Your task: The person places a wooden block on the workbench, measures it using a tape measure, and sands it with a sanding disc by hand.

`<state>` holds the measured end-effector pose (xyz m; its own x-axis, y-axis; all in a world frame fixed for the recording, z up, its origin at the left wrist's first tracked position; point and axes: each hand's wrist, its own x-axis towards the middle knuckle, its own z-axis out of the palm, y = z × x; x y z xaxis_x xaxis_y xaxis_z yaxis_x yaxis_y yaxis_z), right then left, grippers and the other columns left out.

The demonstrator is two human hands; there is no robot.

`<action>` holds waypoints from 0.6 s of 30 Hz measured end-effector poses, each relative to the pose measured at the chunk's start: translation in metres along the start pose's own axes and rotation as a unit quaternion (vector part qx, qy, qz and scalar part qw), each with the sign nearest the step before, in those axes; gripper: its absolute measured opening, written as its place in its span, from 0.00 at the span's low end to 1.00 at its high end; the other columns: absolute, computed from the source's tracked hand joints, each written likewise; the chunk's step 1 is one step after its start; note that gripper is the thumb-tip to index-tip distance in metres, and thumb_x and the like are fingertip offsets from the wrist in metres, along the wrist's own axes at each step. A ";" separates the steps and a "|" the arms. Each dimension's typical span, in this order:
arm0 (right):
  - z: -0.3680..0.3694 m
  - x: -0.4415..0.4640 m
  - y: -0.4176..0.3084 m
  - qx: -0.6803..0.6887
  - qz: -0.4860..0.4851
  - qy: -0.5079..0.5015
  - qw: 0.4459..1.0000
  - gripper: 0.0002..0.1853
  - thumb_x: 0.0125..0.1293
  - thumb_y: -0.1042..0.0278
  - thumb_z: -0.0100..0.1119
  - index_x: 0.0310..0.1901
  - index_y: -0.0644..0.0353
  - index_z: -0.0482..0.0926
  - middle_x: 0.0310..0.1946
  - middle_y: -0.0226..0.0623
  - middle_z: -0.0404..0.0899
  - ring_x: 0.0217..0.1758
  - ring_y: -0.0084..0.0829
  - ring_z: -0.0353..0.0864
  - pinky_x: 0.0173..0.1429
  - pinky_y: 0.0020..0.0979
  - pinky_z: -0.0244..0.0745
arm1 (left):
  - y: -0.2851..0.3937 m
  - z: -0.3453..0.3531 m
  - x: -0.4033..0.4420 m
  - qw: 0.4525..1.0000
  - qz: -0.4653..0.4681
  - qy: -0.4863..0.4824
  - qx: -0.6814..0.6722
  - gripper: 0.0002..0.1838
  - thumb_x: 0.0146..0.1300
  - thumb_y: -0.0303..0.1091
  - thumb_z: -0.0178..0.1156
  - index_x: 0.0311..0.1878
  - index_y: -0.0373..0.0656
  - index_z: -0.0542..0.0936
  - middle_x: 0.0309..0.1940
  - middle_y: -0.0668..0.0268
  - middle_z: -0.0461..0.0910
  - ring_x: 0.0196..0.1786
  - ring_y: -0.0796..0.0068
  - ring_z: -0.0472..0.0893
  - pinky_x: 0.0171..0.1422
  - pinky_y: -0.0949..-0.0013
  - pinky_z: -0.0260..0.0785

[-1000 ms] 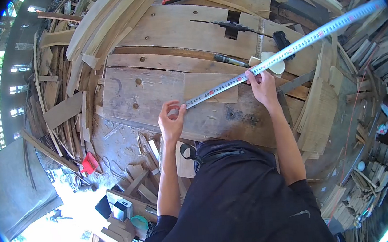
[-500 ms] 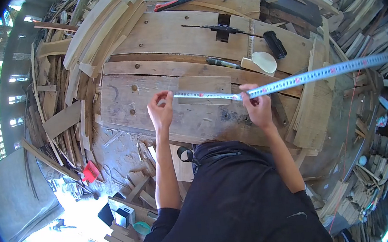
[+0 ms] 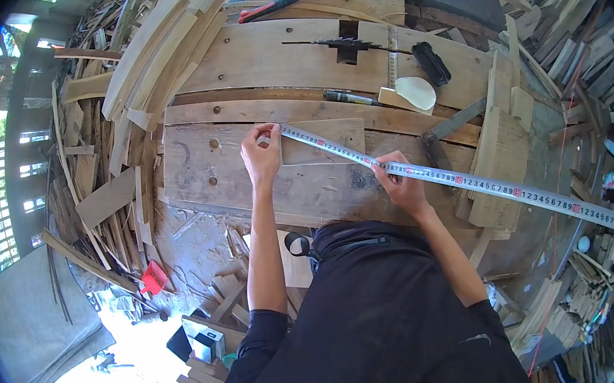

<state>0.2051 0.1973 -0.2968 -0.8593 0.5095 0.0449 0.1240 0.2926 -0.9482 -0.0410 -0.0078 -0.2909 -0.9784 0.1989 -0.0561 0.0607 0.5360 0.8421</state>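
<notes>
A long white tape measure blade [image 3: 513,191] with black and red numbers slants down from the workbench to the far right, where it runs out of view. My left hand [image 3: 262,155] pinches its end at the upper left corner of a thin rectangular board [image 3: 303,154]. Farther along the blade, my right hand [image 3: 404,187] is closed on it, just right of the board. The blade crosses the board diagonally. Beneath the board is the worn wooden workbench [image 3: 187,155]. The tape's case is out of sight.
Across the bench lie a red and black hammer [image 3: 294,0], a dark marker-like tool [image 3: 349,98], a pale rounded piece [image 3: 415,93] and a black block-shaped object [image 3: 431,63]. Curved planks [image 3: 150,54] are stacked at left. A red dustpan-like object [image 3: 154,278] sits on the littered floor.
The tape has swung from rising rightward to slanting downward. My left hand has moved up and right to the board's corner; my right hand has shifted slightly down and left.
</notes>
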 end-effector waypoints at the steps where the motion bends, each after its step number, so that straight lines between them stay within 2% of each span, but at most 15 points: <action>1: 0.001 -0.001 0.001 -0.001 -0.006 -0.007 1.000 0.06 0.74 0.69 0.72 0.46 0.57 0.83 0.28 0.22 0.79 0.26 0.10 0.70 0.28 0.20 0.63 | -0.001 0.000 -0.001 1.000 -0.001 0.000 -0.002 0.13 0.69 0.40 0.74 0.45 0.40 0.91 0.36 0.67 0.89 0.41 0.79 0.84 0.42 0.72 0.74; 7: 0.000 0.002 -0.007 -0.012 -0.045 0.012 0.999 0.07 0.74 0.69 0.72 0.46 0.58 0.82 0.24 0.24 0.79 0.23 0.11 0.68 0.27 0.21 0.64 | 0.006 -0.002 -0.003 1.000 -0.010 -0.004 0.015 0.14 0.69 0.41 0.74 0.46 0.39 0.91 0.37 0.66 0.90 0.40 0.78 0.85 0.41 0.72 0.74; 11: -0.007 0.005 -0.011 -0.019 -0.053 0.009 0.998 0.06 0.74 0.70 0.71 0.48 0.58 0.83 0.26 0.26 0.82 0.25 0.11 0.72 0.29 0.21 0.66 | 0.005 -0.024 -0.020 1.000 0.001 0.004 0.026 0.13 0.69 0.39 0.75 0.45 0.38 0.91 0.35 0.66 0.89 0.39 0.79 0.84 0.40 0.72 0.74; 13: -0.011 0.004 -0.012 -0.014 -0.025 0.038 0.999 0.06 0.74 0.72 0.69 0.48 0.57 0.83 0.25 0.29 0.82 0.24 0.15 0.71 0.29 0.24 0.66 | 0.004 -0.038 -0.039 0.999 -0.005 -0.009 0.041 0.12 0.67 0.40 0.75 0.44 0.40 0.91 0.29 0.65 0.87 0.25 0.80 0.78 0.33 0.70 0.71; 14: -0.013 0.002 -0.005 -0.007 -0.033 0.042 0.999 0.08 0.74 0.72 0.68 0.52 0.57 0.83 0.29 0.31 0.86 0.25 0.15 0.73 0.30 0.23 0.68 | 0.006 -0.043 -0.050 0.998 -0.038 -0.018 0.055 0.11 0.67 0.39 0.76 0.43 0.41 0.91 0.28 0.68 0.86 0.25 0.82 0.77 0.32 0.71 0.70; 18: -0.011 -0.006 -0.004 0.011 0.003 0.054 0.998 0.10 0.75 0.73 0.68 0.55 0.57 0.84 0.32 0.32 0.88 0.27 0.15 0.76 0.32 0.22 0.69 | -0.012 -0.039 -0.074 0.998 -0.037 -0.018 0.036 0.10 0.66 0.38 0.76 0.42 0.41 0.91 0.27 0.69 0.86 0.24 0.84 0.75 0.30 0.72 0.68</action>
<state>0.2159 0.2021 -0.2899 -0.7996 0.5961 0.0724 0.1163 0.2720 -0.9552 0.0230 -0.0603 -0.2757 -0.9729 0.1856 -0.1381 0.0032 0.6075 0.7943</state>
